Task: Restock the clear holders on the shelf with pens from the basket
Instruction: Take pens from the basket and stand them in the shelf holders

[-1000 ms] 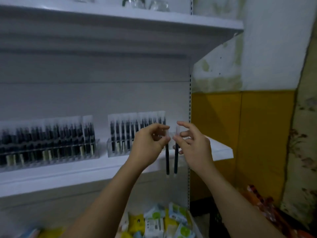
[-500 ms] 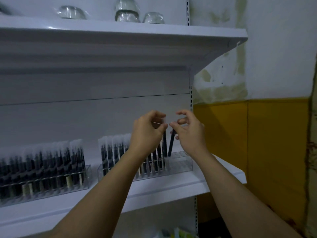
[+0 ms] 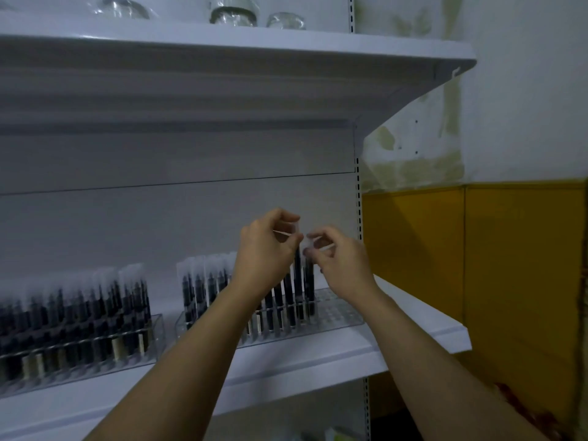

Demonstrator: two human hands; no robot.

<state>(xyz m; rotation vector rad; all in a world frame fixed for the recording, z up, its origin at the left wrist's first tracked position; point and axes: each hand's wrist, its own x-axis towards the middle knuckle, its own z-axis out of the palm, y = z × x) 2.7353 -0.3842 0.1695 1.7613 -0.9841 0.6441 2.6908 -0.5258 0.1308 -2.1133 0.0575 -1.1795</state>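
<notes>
Two clear holders stand on the white shelf (image 3: pixel 318 361). The left holder (image 3: pixel 79 348) is packed with several black pens in clear sleeves. The right holder (image 3: pixel 334 316) is filled on its left part and has bare slots at its right end. My left hand (image 3: pixel 264 253) pinches the top of a black pen (image 3: pixel 297 265) standing in that holder. My right hand (image 3: pixel 340 262) pinches the clear top of a second black pen (image 3: pixel 309 281) just right of it, its lower end down among the slots. The basket is out of view.
A white upper shelf (image 3: pixel 286 46) overhangs the hands and carries glassware (image 3: pixel 234 11). The shelf's right end (image 3: pixel 458 338) meets a wall, yellow below and white above. Some packaged goods (image 3: pixel 337 436) show on a lower level.
The view rose from the lower shelf toward the holders. Both hands lifted the two pens up from below the shelf edge and lowered them upright into the right holder's slots.
</notes>
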